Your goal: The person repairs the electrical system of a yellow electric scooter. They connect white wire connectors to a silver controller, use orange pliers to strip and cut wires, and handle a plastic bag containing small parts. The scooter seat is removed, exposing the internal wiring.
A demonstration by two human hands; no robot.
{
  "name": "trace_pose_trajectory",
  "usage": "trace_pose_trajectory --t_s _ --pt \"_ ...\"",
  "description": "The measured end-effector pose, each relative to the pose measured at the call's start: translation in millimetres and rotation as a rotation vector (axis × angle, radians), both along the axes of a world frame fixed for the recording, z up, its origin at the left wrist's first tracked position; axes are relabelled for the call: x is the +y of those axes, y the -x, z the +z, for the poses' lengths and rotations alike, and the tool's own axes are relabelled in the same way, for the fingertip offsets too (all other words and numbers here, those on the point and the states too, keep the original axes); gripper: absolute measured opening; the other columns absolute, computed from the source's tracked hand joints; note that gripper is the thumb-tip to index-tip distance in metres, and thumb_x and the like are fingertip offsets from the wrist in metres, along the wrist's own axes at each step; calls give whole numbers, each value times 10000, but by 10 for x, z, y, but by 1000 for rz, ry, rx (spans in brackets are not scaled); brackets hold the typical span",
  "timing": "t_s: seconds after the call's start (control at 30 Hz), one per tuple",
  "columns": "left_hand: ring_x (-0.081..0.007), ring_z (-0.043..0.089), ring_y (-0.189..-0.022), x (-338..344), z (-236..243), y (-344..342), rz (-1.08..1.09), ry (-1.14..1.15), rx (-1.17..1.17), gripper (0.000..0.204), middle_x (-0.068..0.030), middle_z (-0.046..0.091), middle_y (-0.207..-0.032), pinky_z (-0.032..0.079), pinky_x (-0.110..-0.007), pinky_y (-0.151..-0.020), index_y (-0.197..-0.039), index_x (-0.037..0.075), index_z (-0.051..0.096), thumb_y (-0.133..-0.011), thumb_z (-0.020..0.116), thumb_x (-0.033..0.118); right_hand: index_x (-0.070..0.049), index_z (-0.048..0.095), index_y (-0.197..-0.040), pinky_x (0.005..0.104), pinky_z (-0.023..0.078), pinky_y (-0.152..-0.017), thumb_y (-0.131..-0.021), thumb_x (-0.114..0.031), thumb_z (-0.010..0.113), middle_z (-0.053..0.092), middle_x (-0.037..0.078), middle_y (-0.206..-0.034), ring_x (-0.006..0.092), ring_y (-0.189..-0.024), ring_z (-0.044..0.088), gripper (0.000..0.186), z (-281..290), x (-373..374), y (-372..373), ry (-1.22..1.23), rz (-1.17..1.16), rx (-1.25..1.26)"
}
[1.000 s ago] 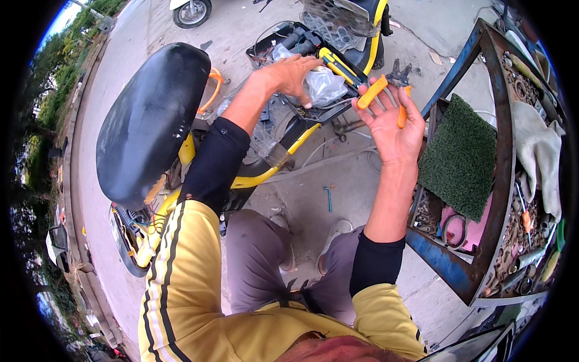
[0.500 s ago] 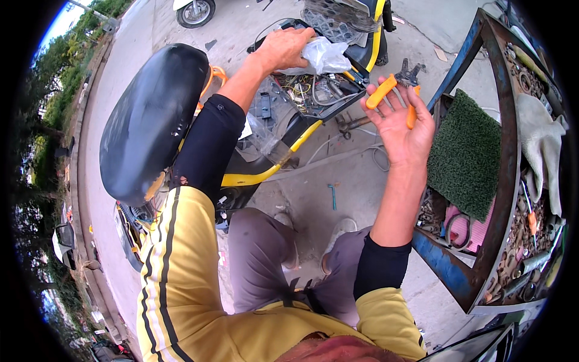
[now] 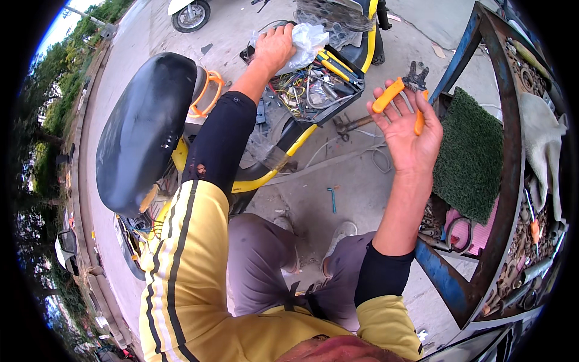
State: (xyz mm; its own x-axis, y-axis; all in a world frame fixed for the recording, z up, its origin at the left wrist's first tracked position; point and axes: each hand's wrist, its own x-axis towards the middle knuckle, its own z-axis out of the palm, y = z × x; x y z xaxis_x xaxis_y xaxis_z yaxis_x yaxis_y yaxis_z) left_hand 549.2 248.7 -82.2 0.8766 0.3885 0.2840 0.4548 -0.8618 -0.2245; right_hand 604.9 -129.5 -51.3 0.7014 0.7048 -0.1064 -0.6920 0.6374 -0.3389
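My left hand grips a crumpled translucent plastic bag at the top of an open compartment in a yellow-and-black scooter body. The compartment holds tangled wires and a yellow-and-black tool. My right hand is palm up, holding orange-handled pliers loosely, their dark jaws pointing away from me. It is right of the compartment, beside a green turf mat.
A black seat stands at left beside orange cable. A rusty metal rack with tools and a cloth is at right. A wheel wrench-like tool and a small teal tool lie on the ground. A white scooter wheel is behind.
My left hand has moved up and away with the plastic bag, uncovering wires in the compartment. My right hand with the pliers has shifted slightly right.
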Motion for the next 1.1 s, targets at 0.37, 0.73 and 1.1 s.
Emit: trace_pose_trajectory --t_s 0.37,0.73,1.1 --pt "-384 551 -1305 -239 89 88 -69 93 43 958 -193 565 -1380 455 -496 -1105 -1513 31 385 -783 832 461 40 573 -1283 620 553 -964 -1008 -230 589 583 226 -1276 421 -1195 615 385 -15 44 16 14 4 17" --pt "-365 610 -1219 -41 59 46 147 -31 -118 624 -156 609 -1314 490 -547 -1000 -1375 57 475 -865 749 290 42 571 -1267 627 552 -964 -1004 -228 599 586 232 -1275 422 -1178 621 378 13 8 20 34 -11 2" --pt "-413 437 -1435 -93 143 215 44 230 -17 976 -233 446 -1555 354 -526 -1191 -1573 24 304 -837 758 477 39 577 -1252 626 559 -952 -998 -220 611 596 232 -1263 428 -1174 630 364 30 54 31 16 2 37"
